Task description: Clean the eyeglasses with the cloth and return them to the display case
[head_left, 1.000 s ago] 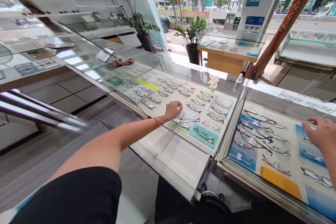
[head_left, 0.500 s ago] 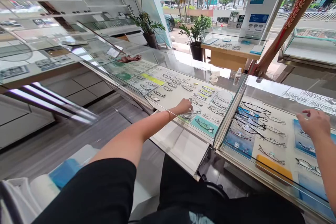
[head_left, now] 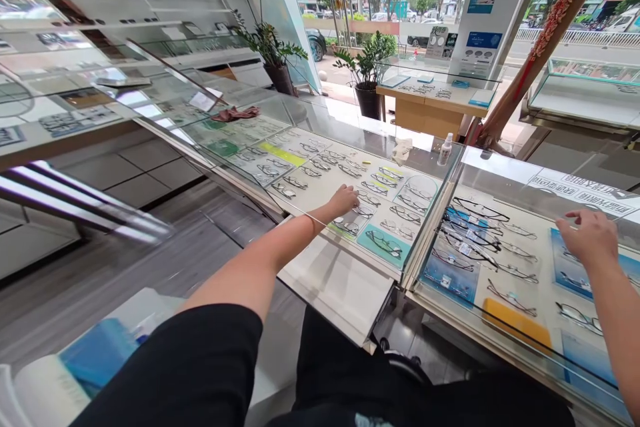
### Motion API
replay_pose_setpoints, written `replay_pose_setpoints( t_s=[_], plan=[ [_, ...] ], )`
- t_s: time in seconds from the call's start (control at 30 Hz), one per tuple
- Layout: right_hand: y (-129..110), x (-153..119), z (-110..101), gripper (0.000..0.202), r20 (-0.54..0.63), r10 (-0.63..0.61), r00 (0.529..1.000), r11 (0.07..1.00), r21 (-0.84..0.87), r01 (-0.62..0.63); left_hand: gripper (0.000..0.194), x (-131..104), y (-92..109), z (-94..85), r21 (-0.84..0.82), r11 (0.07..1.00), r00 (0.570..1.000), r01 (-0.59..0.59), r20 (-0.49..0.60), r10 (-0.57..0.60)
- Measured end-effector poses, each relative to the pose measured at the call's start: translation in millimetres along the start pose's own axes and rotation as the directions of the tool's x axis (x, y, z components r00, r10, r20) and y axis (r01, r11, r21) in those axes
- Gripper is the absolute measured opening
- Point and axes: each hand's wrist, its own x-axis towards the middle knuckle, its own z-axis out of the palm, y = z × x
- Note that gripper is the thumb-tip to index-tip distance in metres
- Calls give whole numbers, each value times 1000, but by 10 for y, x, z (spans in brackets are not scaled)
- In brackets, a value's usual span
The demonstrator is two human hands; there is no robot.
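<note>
My left hand [head_left: 344, 200] reaches into the pulled-out display drawer at the middle. Its fingers are bent together at a pair of eyeglasses [head_left: 369, 199]; what they pinch, if anything, is too small to tell. Rows of glasses lie around it on the pale drawer bottom. Nearer the front edge, dark glasses [head_left: 384, 242] rest on a teal card [head_left: 367, 236]. My right hand [head_left: 589, 235] is over the glass top of the right-hand case, fingers apart and holding nothing. Beneath that glass are more eyeglasses [head_left: 517, 251] and blue cards.
A spray bottle [head_left: 445, 149] and a crumpled pale cloth [head_left: 401, 151] stand on the glass behind the drawer. A brown cloth [head_left: 236, 114] lies farther left. Below the right-hand glass is a yellow case [head_left: 516, 324]. Potted plants [head_left: 369, 73] stand by the window.
The whole view has shifted slightly, so the cases and both hands appear a little farther left. Both hands keep about the same places over the cases.
</note>
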Motion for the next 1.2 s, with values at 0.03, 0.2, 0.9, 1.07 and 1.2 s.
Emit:
replay_pose_setpoints(
  t_s=[0.03,0.2,0.9,1.07,1.2],
  plan=[
    [10,9,7,43,-4,-1,1000,1000,1,1,21,-13,12,-9,-1,1000,1000,3,-9,-3],
    [56,41,37,45,2,-19,1000,1000,12,19,23,-274,114,-78,6,999,998,37,-45,-36],
    [120,88,119,45,-48,-18,999,1000,4,18,42,176,223,163,-102,993,998,55,17,-53],
    [104,66,65,39,-31,-37,999,999,10,37,40,188,226,194,-113,991,997,70,26,-68],
    [80,49,49,36,-58,-36,998,999,16,37,38,159,278,144,-114,989,996,94,21,-92]
  ],
)
